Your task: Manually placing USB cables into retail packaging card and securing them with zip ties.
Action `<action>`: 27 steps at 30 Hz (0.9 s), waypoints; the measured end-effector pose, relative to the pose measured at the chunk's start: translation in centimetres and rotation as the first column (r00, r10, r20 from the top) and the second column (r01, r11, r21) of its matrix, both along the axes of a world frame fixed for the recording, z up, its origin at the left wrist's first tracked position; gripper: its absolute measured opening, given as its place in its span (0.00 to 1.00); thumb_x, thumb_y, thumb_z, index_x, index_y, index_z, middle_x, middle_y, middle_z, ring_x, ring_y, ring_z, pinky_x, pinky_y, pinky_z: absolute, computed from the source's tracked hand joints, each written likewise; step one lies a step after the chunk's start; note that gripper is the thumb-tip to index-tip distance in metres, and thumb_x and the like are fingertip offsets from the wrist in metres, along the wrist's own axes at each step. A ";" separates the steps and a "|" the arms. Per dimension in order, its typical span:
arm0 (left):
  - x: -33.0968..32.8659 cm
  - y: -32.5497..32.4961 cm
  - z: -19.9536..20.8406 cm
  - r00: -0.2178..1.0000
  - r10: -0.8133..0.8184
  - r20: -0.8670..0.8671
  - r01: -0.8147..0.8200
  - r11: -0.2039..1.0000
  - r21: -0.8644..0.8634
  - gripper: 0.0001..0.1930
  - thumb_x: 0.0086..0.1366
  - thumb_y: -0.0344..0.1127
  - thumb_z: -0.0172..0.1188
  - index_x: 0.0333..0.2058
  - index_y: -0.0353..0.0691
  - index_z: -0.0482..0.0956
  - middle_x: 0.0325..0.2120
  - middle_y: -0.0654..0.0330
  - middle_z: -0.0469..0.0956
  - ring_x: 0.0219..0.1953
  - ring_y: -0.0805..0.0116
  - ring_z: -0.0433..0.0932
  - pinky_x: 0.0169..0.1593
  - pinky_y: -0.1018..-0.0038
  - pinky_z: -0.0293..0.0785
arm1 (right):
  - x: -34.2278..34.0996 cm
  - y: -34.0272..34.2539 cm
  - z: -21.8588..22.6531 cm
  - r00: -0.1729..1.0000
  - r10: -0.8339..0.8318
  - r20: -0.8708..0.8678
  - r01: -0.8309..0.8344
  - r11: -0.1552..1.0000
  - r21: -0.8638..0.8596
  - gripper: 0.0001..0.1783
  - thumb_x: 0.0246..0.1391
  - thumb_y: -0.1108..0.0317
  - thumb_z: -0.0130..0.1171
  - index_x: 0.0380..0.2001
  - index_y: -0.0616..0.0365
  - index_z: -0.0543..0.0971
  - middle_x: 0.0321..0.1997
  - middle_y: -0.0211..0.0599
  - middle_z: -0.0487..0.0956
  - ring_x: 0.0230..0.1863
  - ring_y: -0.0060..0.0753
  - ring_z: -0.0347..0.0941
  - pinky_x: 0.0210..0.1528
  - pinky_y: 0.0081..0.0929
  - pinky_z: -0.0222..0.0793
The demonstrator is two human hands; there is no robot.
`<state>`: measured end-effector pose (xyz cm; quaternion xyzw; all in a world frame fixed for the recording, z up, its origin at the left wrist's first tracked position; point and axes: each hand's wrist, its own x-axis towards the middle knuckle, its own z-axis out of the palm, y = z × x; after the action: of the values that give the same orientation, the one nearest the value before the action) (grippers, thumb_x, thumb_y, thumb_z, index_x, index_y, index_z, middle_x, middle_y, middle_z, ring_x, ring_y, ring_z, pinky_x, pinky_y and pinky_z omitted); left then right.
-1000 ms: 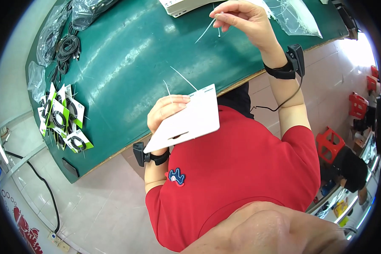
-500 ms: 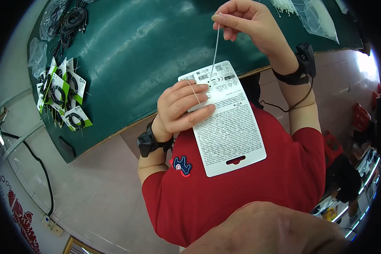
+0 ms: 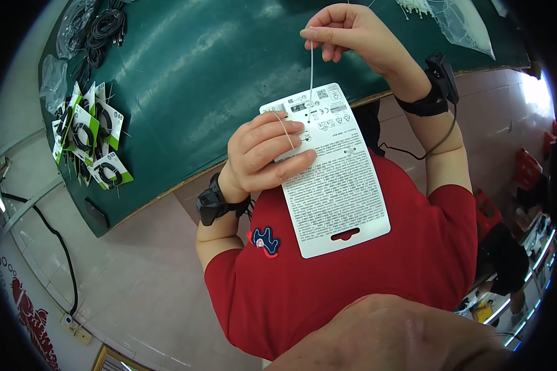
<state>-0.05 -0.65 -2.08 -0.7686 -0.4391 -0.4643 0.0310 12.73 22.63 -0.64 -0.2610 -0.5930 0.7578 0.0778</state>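
Observation:
A white packaging card (image 3: 334,191) covered in small print is tilted up in front of my chest, its hanging slot at the lower end. My left hand (image 3: 269,148) grips the card's left edge, fingers across its printed face and the thumb hidden behind. Above the card, my right hand (image 3: 340,31) pinches the end of a thin white cable tie (image 3: 312,65), which runs straight down to small holes near the card's upper end. A second thin white strand (image 3: 283,128) curves over the fingers of my left hand.
A green-topped table (image 3: 185,80) lies beyond the card. On its left are a pile of carded black cables (image 3: 90,139), coiled black cables (image 3: 105,31) and clear plastic bags (image 3: 54,80). At the far right are loose white ties (image 3: 414,6) and a bag of ties (image 3: 461,31).
My right hand has shifted slightly left and down with the cable tie, which hangs more upright. My left hand and the card have barely moved.

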 end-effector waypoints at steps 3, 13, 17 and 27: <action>0.0 0.0 0.0 1.000 -0.009 0.002 0.009 1.000 -0.007 0.15 0.46 0.29 0.70 0.36 0.48 0.83 0.36 0.62 0.73 0.43 0.63 0.80 0.46 0.64 0.82 | 0.0 -0.3 0.0 1.000 0.004 0.000 -0.004 1.000 0.007 0.12 0.59 0.64 0.65 0.34 0.65 0.82 0.29 0.34 0.84 0.23 0.17 0.76 0.25 0.13 0.70; 0.0 0.2 -0.3 1.000 -0.020 0.003 0.020 1.000 -0.014 0.16 0.46 0.29 0.70 0.37 0.46 0.84 0.37 0.60 0.74 0.43 0.61 0.81 0.48 0.63 0.81 | 0.3 -1.8 -1.6 0.992 0.124 0.010 -0.124 0.989 0.086 0.13 0.54 0.61 0.67 0.35 0.61 0.82 0.32 0.36 0.84 0.24 0.19 0.77 0.26 0.15 0.71; -0.2 0.2 -0.4 1.000 -0.012 0.021 0.013 1.000 -0.025 0.16 0.46 0.29 0.71 0.38 0.46 0.85 0.38 0.59 0.74 0.43 0.61 0.81 0.48 0.62 0.81 | 0.5 -1.7 -1.6 0.990 0.140 0.017 -0.141 0.984 0.105 0.15 0.54 0.60 0.68 0.36 0.62 0.82 0.32 0.36 0.84 0.26 0.18 0.78 0.26 0.14 0.71; 0.7 0.6 -1.0 0.888 0.015 0.459 0.070 0.983 -0.169 0.17 0.50 0.25 0.70 0.41 0.41 0.83 0.43 0.56 0.77 0.43 0.59 0.81 0.49 0.64 0.80 | 0.6 -2.0 -1.9 0.976 0.200 -0.090 -0.174 0.955 0.241 0.10 0.57 0.64 0.65 0.35 0.60 0.80 0.31 0.30 0.82 0.26 0.12 0.73 0.26 0.10 0.66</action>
<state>0.65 -0.03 -3.07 -0.6430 -0.4632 -0.5911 -0.1499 13.35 20.62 -2.55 -0.1493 -0.6939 0.7010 0.0691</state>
